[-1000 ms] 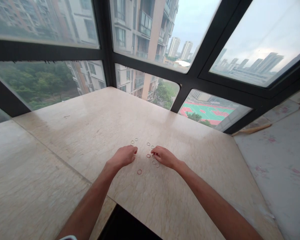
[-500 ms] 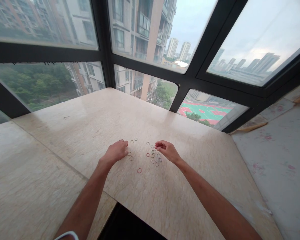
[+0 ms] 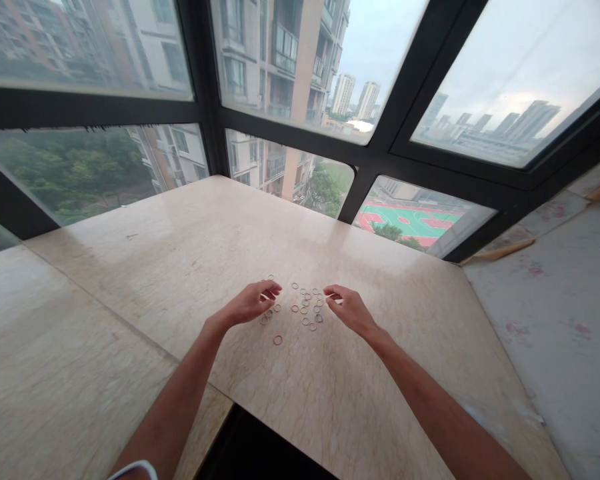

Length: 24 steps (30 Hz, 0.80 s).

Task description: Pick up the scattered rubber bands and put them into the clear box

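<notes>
Several small thin rings lie loose on the pale marble-like sill. My left hand (image 3: 255, 301) is over the left part of them, its thumb and fingers apart with a gap between. Below its fingertips lies a yellowish ring (image 3: 277, 308), and the hand hides part of this group. My right hand (image 3: 349, 308) hovers at the right edge of the cluster, thumb and fingertips parted and nothing visible between them. A dark bluish ring (image 3: 319, 319) is beside it. Closer to me, a red ring (image 3: 278, 340) sits apart from the others.
The stone sill (image 3: 190, 267) runs up to dark window frames (image 3: 300, 143) at the back. On the right stands a flower-patterned wall (image 3: 545, 320). A dark opening (image 3: 260, 447) is at the sill's front edge. A seam crosses the stone on the left.
My left hand has moved right, toward the middle, and its fingers have opened. My right hand has drawn slightly right, and its pinch has parted. More rings show at the cluster's right edge.
</notes>
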Each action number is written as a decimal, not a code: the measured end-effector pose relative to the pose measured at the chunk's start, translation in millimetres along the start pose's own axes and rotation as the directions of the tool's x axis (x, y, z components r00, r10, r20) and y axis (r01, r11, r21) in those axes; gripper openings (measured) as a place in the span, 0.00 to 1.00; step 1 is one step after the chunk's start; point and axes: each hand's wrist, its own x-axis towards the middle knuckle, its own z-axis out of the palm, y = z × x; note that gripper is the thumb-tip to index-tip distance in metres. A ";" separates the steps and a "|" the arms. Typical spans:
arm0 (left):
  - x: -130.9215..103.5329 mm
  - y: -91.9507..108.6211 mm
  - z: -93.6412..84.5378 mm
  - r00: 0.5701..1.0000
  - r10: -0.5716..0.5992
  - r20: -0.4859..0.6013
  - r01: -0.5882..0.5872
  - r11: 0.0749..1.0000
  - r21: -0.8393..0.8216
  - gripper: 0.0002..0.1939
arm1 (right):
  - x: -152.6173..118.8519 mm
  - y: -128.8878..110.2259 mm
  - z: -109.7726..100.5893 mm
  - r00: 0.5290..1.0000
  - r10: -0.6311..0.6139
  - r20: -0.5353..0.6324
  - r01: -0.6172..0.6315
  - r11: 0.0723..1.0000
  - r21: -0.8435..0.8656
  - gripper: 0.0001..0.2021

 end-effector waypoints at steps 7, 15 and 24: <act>-0.5 2.3 -5.7 0.994 -0.007 -0.113 0.030 0.980 0.197 0.13 | -24.8 2.4 9.8 0.993 -0.052 0.103 0.077 0.964 -0.256 0.07; 9.9 11.6 45.4 1.000 0.003 0.015 -0.009 0.881 0.474 0.18 | -25.8 -13.0 36.2 0.983 -0.124 0.132 0.161 0.931 -0.327 0.06; 16.8 8.5 49.9 0.998 0.032 -0.050 0.001 0.835 0.550 0.12 | -5.0 -13.0 40.9 0.982 -0.155 -0.108 0.136 0.977 -0.166 0.07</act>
